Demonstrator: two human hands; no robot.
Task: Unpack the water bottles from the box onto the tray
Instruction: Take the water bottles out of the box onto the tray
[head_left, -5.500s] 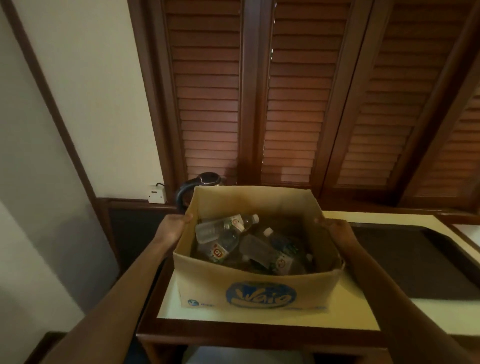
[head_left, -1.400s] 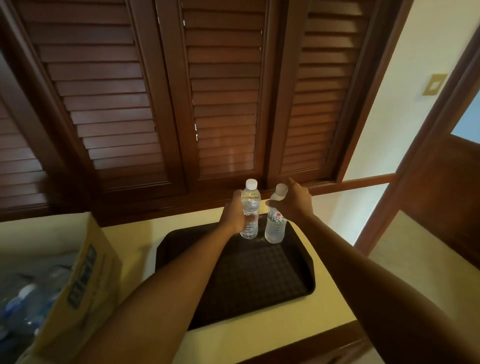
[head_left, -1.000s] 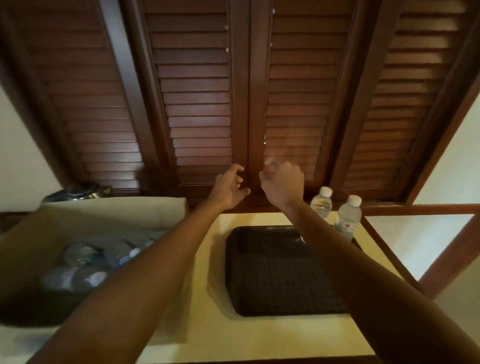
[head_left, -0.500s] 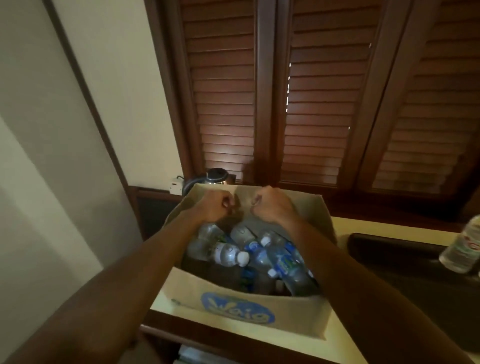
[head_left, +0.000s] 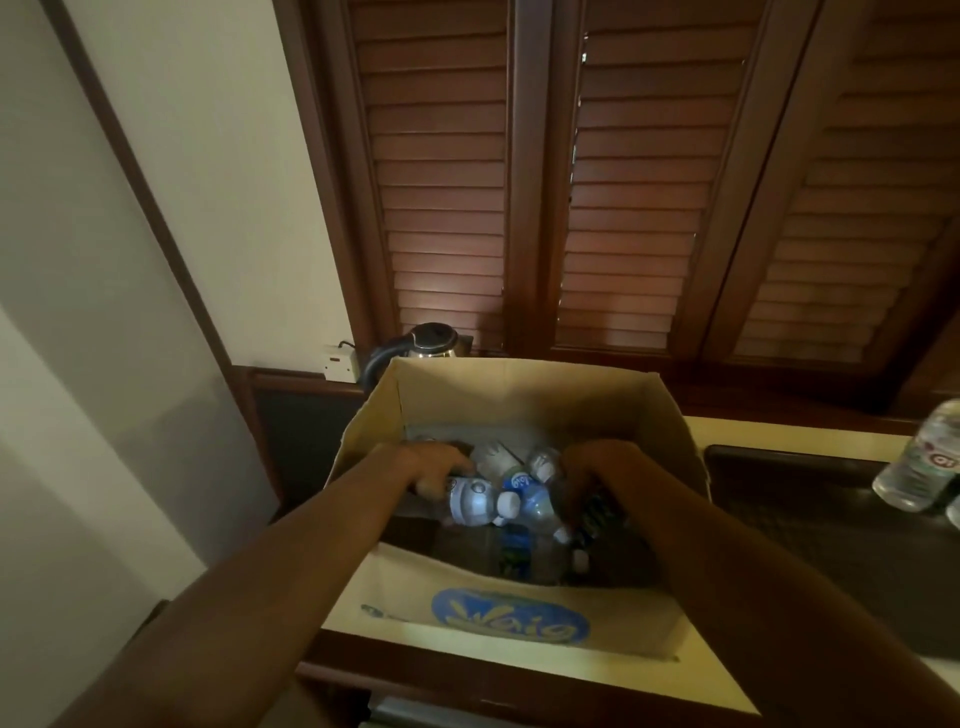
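The open cardboard box (head_left: 524, 395) stands on the cream counter and holds several clear water bottles lying on their sides. Both my hands are down inside it. My left hand (head_left: 434, 467) is curled around a white-capped water bottle (head_left: 475, 503) at the left of the pile. My right hand (head_left: 597, 475) reaches into the bottles beside a blue-labelled bottle (head_left: 530, 496); its fingertips are hidden. To the right lies the dark tray (head_left: 810, 525), with an upright bottle (head_left: 917, 465) on its far side and part of a second one (head_left: 953, 512) at the frame edge.
A black and steel kettle (head_left: 430, 340) stands just behind the box, next to a white wall socket (head_left: 340, 358). Dark wooden louvred shutters (head_left: 623, 208) rise behind the counter. A cream wall closes off the left side.
Since both bottles were stood on the tray, my hands swung left to the box. Over the last half second they dropped from its far rim onto the bottles inside.
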